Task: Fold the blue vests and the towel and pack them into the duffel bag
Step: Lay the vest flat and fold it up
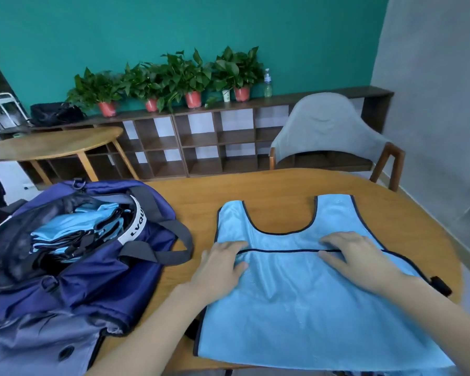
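A light blue vest [296,308] with dark trim lies on the wooden table [255,191], its lower half folded up so its hem runs across the middle. My left hand [220,264] rests flat on the hem's left end. My right hand [361,256] lies on the hem's right end, fingers spread. To the left, the navy duffel bag [73,280] stands unzipped, with several folded blue vests [73,234] inside. A black buckle [441,284] of the vest's strap pokes out at the right. No towel is in view.
A grey-covered wooden chair [329,131] stands behind the table at the right. A second round table [52,143] and a low cubby shelf [201,142] with potted plants [174,77] line the back wall. The table's edge curves close on the right.
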Action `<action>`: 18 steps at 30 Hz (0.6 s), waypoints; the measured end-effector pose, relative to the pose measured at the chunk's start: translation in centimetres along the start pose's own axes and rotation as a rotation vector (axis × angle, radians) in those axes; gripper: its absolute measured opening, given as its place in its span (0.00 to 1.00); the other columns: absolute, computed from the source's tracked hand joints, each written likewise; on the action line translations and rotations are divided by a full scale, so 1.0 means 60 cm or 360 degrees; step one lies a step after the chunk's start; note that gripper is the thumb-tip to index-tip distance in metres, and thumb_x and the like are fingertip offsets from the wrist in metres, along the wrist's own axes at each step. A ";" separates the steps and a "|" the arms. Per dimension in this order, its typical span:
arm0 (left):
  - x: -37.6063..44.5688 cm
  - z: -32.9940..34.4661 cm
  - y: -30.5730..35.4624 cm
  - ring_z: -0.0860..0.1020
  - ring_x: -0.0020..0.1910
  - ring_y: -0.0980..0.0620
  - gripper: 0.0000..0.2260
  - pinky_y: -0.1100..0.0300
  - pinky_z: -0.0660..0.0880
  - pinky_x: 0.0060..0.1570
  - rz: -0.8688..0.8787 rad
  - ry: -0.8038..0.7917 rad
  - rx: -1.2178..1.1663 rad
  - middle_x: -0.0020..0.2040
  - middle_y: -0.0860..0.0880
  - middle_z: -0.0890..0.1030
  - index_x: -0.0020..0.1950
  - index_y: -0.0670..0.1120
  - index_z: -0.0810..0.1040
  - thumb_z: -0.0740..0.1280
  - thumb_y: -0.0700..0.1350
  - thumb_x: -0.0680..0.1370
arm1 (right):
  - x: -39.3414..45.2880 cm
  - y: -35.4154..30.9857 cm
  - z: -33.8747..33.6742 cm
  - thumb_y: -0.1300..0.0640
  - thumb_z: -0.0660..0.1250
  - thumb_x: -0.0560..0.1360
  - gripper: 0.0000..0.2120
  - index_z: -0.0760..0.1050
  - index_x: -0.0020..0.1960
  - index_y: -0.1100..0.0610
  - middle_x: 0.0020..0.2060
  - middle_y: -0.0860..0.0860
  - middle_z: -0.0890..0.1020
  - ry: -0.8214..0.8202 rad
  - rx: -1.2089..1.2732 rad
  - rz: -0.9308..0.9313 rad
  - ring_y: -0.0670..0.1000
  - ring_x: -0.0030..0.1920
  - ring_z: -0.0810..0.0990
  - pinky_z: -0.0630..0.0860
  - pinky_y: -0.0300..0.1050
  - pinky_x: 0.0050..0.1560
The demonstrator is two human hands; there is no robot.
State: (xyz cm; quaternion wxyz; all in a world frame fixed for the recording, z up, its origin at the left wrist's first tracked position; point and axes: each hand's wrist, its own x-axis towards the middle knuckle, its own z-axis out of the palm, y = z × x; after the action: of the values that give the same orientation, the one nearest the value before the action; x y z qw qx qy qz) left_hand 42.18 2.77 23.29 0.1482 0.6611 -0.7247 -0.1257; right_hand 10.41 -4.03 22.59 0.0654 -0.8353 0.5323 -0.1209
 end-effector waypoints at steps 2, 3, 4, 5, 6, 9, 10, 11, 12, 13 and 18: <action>0.010 -0.006 -0.008 0.68 0.71 0.53 0.21 0.48 0.61 0.71 -0.0114 -0.0062 -0.0080 0.68 0.56 0.74 0.73 0.58 0.69 0.67 0.54 0.80 | -0.024 0.037 -0.019 0.32 0.56 0.79 0.25 0.70 0.71 0.42 0.67 0.38 0.74 -0.0027 -0.0112 0.0096 0.45 0.68 0.71 0.67 0.47 0.67; 0.016 -0.011 -0.013 0.71 0.69 0.54 0.21 0.47 0.63 0.70 -0.0170 -0.0094 -0.0155 0.65 0.57 0.75 0.71 0.60 0.71 0.70 0.54 0.79 | -0.033 0.054 -0.031 0.31 0.56 0.78 0.26 0.69 0.71 0.42 0.67 0.38 0.74 -0.0058 -0.0148 0.0147 0.46 0.68 0.71 0.67 0.49 0.66; 0.021 -0.017 -0.017 0.73 0.67 0.55 0.20 0.46 0.66 0.70 -0.0205 -0.0132 -0.0206 0.63 0.58 0.76 0.67 0.61 0.74 0.72 0.54 0.77 | -0.040 0.069 -0.042 0.30 0.57 0.77 0.27 0.68 0.72 0.42 0.67 0.39 0.74 -0.0095 -0.0164 0.0203 0.46 0.68 0.71 0.67 0.49 0.66; 0.025 -0.023 -0.020 0.75 0.64 0.55 0.17 0.45 0.68 0.68 -0.0232 -0.0179 -0.0230 0.61 0.59 0.78 0.62 0.62 0.76 0.74 0.55 0.75 | -0.044 0.085 -0.050 0.29 0.58 0.77 0.28 0.68 0.71 0.42 0.66 0.40 0.74 -0.0126 -0.0168 0.0251 0.47 0.66 0.72 0.68 0.50 0.65; 0.029 -0.028 -0.023 0.77 0.61 0.56 0.13 0.45 0.70 0.67 -0.0249 -0.0225 -0.0261 0.58 0.59 0.80 0.56 0.62 0.78 0.75 0.55 0.73 | -0.048 0.099 -0.056 0.29 0.60 0.76 0.28 0.68 0.71 0.42 0.65 0.41 0.74 -0.0161 -0.0153 0.0295 0.47 0.65 0.73 0.69 0.50 0.65; 0.035 -0.034 -0.023 0.81 0.51 0.54 0.09 0.46 0.77 0.60 -0.0306 -0.0282 -0.0415 0.48 0.55 0.84 0.48 0.57 0.81 0.78 0.51 0.71 | -0.056 0.130 -0.066 0.34 0.69 0.73 0.23 0.74 0.63 0.43 0.59 0.41 0.78 -0.0211 0.0178 0.0352 0.45 0.58 0.76 0.74 0.46 0.61; 0.037 -0.034 -0.022 0.82 0.49 0.54 0.08 0.47 0.78 0.59 -0.0320 -0.0243 -0.0419 0.45 0.55 0.85 0.46 0.56 0.82 0.78 0.51 0.71 | -0.060 0.134 -0.067 0.37 0.72 0.73 0.19 0.76 0.60 0.43 0.57 0.41 0.79 -0.0208 0.0287 0.0365 0.44 0.56 0.77 0.75 0.44 0.59; 0.037 -0.036 -0.020 0.83 0.47 0.53 0.07 0.48 0.79 0.57 -0.0327 -0.0191 -0.0419 0.43 0.55 0.85 0.44 0.55 0.83 0.79 0.51 0.70 | -0.064 0.136 -0.069 0.40 0.73 0.74 0.14 0.77 0.56 0.44 0.54 0.41 0.80 -0.0195 0.0353 0.0370 0.43 0.54 0.77 0.75 0.42 0.56; 0.034 -0.038 -0.017 0.83 0.45 0.53 0.07 0.51 0.78 0.53 -0.0319 -0.0142 -0.0439 0.41 0.55 0.85 0.43 0.53 0.83 0.79 0.52 0.70 | -0.068 0.137 -0.070 0.43 0.73 0.74 0.11 0.78 0.52 0.45 0.51 0.41 0.81 -0.0183 0.0378 0.0366 0.42 0.51 0.78 0.74 0.40 0.52; 0.030 -0.040 -0.013 0.82 0.42 0.53 0.08 0.53 0.78 0.49 -0.0307 -0.0111 -0.0464 0.40 0.54 0.85 0.42 0.52 0.83 0.79 0.53 0.70 | -0.073 0.137 -0.071 0.44 0.73 0.75 0.08 0.78 0.49 0.46 0.48 0.42 0.81 -0.0175 0.0395 0.0356 0.42 0.48 0.78 0.73 0.39 0.48; -0.004 -0.049 -0.009 0.81 0.39 0.54 0.05 0.52 0.78 0.45 -0.0218 0.0056 -0.0467 0.38 0.54 0.84 0.42 0.52 0.82 0.76 0.47 0.74 | -0.086 0.130 -0.083 0.47 0.69 0.78 0.05 0.77 0.46 0.47 0.42 0.42 0.82 -0.0053 0.0530 0.0279 0.39 0.43 0.79 0.73 0.36 0.42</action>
State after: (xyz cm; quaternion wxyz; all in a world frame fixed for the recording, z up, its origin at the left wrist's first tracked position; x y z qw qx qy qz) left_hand 43.85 3.01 25.81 0.2468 0.6823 -0.6491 -0.2284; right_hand 0.15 -2.55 24.86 0.2220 -0.7653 0.5745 -0.1873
